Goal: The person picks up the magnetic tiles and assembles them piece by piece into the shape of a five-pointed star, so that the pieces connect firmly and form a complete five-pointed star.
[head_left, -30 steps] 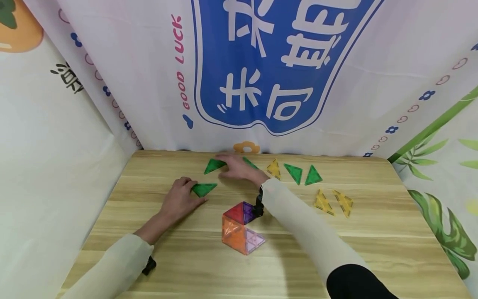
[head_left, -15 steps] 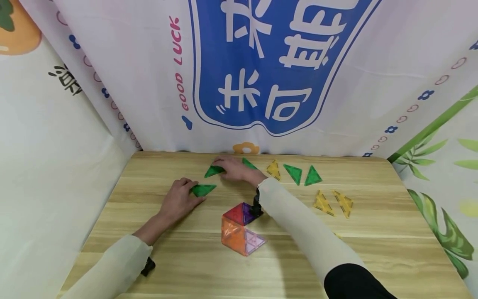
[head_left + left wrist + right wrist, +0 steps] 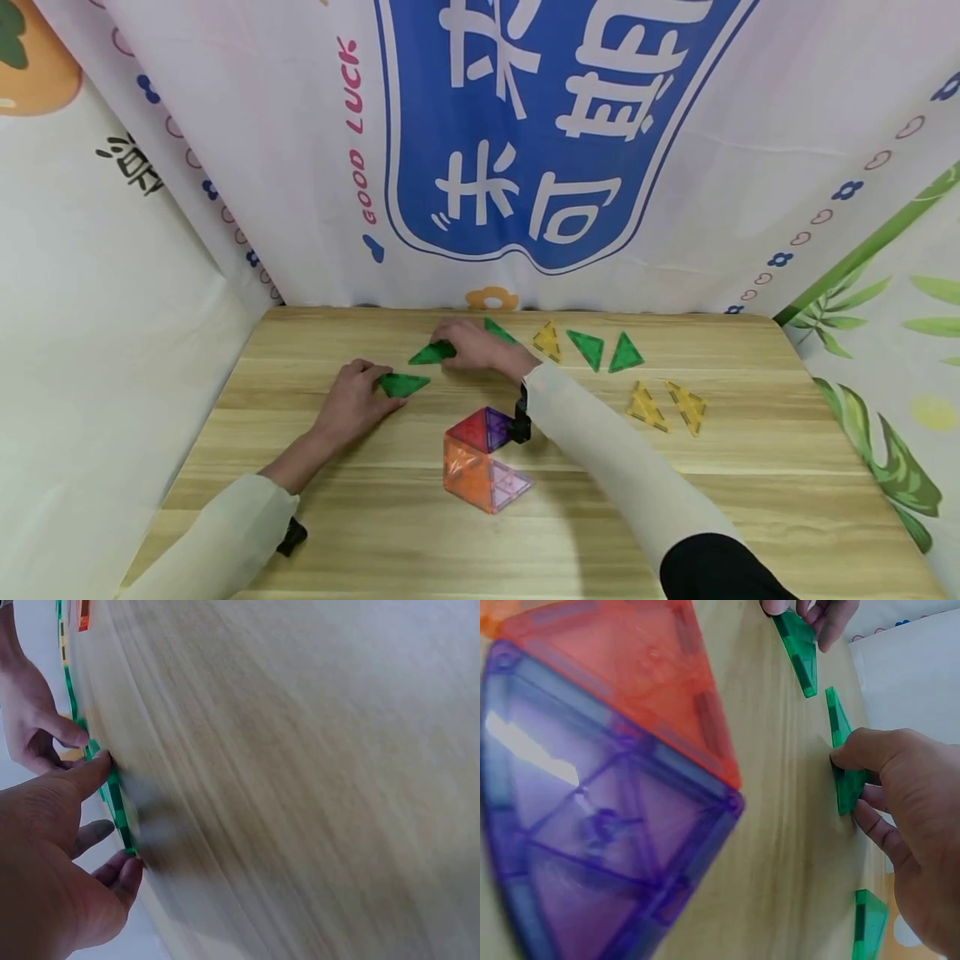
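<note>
Head view, upper middle: right hand [image 3: 472,344] covers right end of upper green triangle [image 3: 429,353], also lower end of far green triangle [image 3: 498,329]. Centre: purple triangle [image 3: 495,428] partly behind black wrist device [image 3: 521,423]. Left sleeve [image 3: 217,533] cut off, lower left. Right wrist view: same purple triangle blurred, cropped left and bottom; left hand [image 3: 826,618] cropped by top edge. Left wrist view: orange piece [image 3: 85,613], upper left, cropped; shape unclear.

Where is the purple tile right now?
In the head view, the purple tile lies against the right edge of the red tile, above the pale pink tile, with a black wrist device at its right tip.
</note>
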A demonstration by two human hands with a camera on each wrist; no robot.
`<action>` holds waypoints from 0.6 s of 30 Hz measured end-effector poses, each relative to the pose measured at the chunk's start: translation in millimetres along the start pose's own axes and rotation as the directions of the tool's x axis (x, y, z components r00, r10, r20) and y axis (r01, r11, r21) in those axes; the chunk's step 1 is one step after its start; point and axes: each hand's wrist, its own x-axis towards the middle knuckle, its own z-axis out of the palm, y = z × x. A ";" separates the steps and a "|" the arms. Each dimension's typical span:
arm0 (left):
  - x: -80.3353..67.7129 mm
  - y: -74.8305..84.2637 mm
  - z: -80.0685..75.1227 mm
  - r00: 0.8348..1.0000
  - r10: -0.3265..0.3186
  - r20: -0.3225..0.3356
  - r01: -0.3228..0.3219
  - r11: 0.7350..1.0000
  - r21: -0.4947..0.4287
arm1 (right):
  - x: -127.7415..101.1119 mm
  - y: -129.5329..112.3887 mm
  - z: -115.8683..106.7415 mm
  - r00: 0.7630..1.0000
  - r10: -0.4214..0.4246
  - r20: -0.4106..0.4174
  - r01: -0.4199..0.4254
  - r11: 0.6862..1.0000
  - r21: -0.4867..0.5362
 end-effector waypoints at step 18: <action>6.3 8.7 8.9 0.995 0.093 0.041 -0.087 0.988 -0.126 | -36.8 -18.7 14.7 0.973 0.163 -0.165 -0.135 0.977 0.166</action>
